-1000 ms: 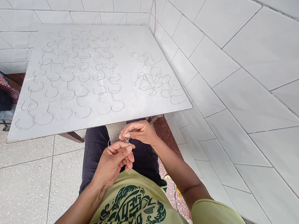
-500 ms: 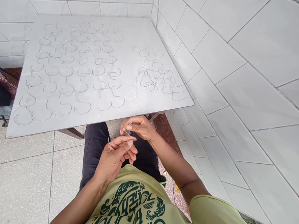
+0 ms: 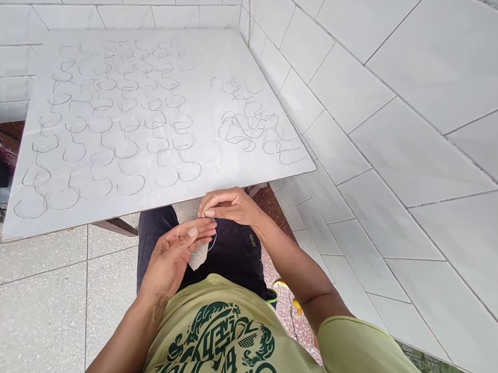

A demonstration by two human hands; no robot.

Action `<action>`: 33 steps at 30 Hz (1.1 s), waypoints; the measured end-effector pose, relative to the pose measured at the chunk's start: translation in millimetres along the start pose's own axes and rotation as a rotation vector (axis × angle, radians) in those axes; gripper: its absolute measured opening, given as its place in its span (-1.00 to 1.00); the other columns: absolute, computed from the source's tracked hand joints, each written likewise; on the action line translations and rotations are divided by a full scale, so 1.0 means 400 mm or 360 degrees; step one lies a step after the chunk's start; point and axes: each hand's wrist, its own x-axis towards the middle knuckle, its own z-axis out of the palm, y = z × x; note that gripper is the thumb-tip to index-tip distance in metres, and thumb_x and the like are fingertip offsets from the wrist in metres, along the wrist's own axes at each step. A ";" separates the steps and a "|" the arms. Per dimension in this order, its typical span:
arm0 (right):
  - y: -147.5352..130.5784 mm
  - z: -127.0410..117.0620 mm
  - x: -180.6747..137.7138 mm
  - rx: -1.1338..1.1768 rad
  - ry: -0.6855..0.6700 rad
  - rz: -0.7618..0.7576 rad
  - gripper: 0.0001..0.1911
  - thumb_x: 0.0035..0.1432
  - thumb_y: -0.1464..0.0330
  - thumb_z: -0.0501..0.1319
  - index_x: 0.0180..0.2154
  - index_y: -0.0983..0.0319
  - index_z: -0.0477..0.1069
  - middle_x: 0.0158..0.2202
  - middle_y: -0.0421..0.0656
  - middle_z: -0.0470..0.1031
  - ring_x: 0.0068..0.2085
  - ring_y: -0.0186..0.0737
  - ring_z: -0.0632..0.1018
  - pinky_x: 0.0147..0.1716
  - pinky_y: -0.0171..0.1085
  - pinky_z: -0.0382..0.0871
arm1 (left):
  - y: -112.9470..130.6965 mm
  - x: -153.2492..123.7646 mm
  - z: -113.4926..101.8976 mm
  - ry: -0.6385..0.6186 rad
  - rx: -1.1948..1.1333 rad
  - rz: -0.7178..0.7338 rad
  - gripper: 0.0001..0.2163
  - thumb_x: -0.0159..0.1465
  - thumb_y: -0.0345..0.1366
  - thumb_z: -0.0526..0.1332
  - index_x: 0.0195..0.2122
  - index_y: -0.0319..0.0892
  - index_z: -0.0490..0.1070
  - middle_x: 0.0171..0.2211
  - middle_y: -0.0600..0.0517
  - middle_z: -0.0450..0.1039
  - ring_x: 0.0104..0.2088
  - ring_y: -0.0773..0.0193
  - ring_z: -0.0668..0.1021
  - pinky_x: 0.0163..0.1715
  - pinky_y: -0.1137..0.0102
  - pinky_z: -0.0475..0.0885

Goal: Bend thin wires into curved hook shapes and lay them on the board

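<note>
Barely visible, thin wire (image 3: 211, 243) pinched in the right hand (image 3: 231, 206); left hand (image 3: 171, 259) half open

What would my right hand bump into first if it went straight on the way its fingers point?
Probably the thin wire just past the fingertips of the right hand, and then the left hand. They look very close, but depth is hard to tell from here.

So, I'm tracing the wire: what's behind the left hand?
Behind the left hand, a pale scrap shows, with a thin wire loop and dark trousers beyond. The wire's stretch behind the fingers is covered, and the scrap's full shape is hidden.
</note>
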 end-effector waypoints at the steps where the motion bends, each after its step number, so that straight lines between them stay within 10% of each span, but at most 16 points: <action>1: -0.003 -0.002 0.004 -0.0023 -0.0056 0.0003 -0.82 0.27 0.24 0.41 -0.23 0.23 0.66 -0.18 -0.06 0.65 -0.13 -0.19 0.64 -0.06 -0.17 0.52 | 0.005 0.003 -0.003 0.0014 0.0030 -0.0016 -0.69 0.31 -0.15 0.40 -0.01 -0.23 0.66 0.00 -0.22 0.66 0.05 0.00 0.65 0.17 0.17 0.47; 12: -0.008 0.014 0.006 0.0118 0.0052 0.0162 -0.78 0.21 0.23 0.46 -0.26 0.27 0.65 -0.26 -0.10 0.64 -0.24 -0.25 0.63 -0.22 -0.26 0.53 | -0.027 0.019 -0.013 0.0297 0.0321 0.0087 -0.81 0.27 -0.14 0.44 -0.32 -0.17 0.67 -0.31 -0.04 0.66 -0.31 0.28 0.57 -0.22 0.40 0.45; 26: 0.036 0.013 -0.003 0.0475 -0.0070 0.0438 -0.65 0.31 0.16 0.37 -0.35 0.34 0.63 -0.41 -0.08 0.61 -0.42 -0.30 0.56 -0.34 -0.29 0.47 | -0.037 -0.010 -0.032 0.0010 0.0629 0.0061 -0.82 0.33 -0.11 0.38 -0.29 -0.09 0.67 -0.31 0.00 0.65 -0.27 0.25 0.57 -0.19 0.39 0.46; 33: 0.002 0.006 -0.004 0.0183 0.0131 0.0333 -0.50 0.38 -0.02 0.22 -0.06 0.29 0.57 -0.24 -0.04 0.62 -0.24 -0.20 0.63 -0.30 -0.27 0.51 | -0.050 -0.012 -0.025 0.0308 0.0608 0.0147 -0.80 0.30 -0.10 0.40 -0.32 -0.11 0.68 -0.30 -0.01 0.67 -0.32 0.30 0.54 -0.27 0.42 0.43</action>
